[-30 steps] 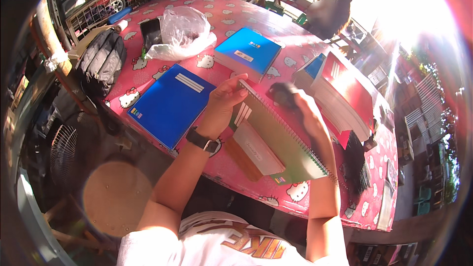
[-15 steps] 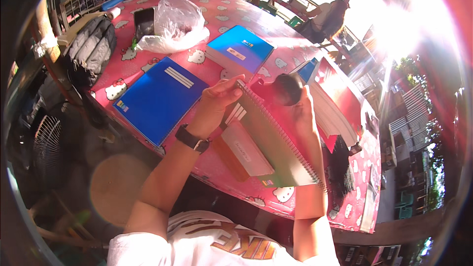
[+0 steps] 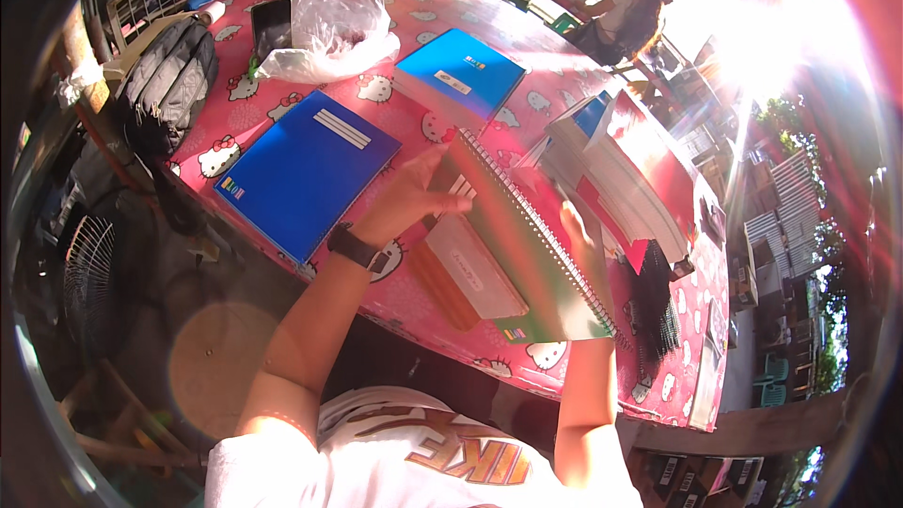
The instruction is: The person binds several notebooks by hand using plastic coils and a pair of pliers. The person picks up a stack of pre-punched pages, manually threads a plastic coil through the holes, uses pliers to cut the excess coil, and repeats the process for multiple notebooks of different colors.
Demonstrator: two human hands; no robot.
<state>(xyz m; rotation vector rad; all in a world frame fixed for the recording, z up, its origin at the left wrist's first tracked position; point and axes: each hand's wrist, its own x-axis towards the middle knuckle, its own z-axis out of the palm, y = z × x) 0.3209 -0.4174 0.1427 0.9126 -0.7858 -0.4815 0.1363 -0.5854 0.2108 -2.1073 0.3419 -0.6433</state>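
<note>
Green spiral notebook [image 3: 546, 268] between left hand [image 3: 409, 202] and right hand [image 3: 579, 237]

The notebook spans the space between the hands, its coiled edge on the right hand's side. At the cover's left side, the left hand has its thumb over the cover, spread from the fingers; whether it grips cannot be told. The right hand is partly hidden behind the coil, so its hold cannot be told either. A dark watch [image 3: 356, 246] circles the left wrist. Just nearer the body than the left hand is a brown item [image 3: 440, 293] with a pale labelled strip [image 3: 475, 275]. Left of the left hand lies a dark blue notebook [image 3: 301, 183]; beyond both hands, a lighter blue book [image 3: 461, 71]. Right of the right hand are thick books [image 3: 644, 169] with a red cover on top. Beyond the left hand, a clear plastic bag [image 3: 334, 28] rests on the pink patterned tablecloth [image 3: 414, 5], a grey backpack [image 3: 174, 80] farther left.
</note>
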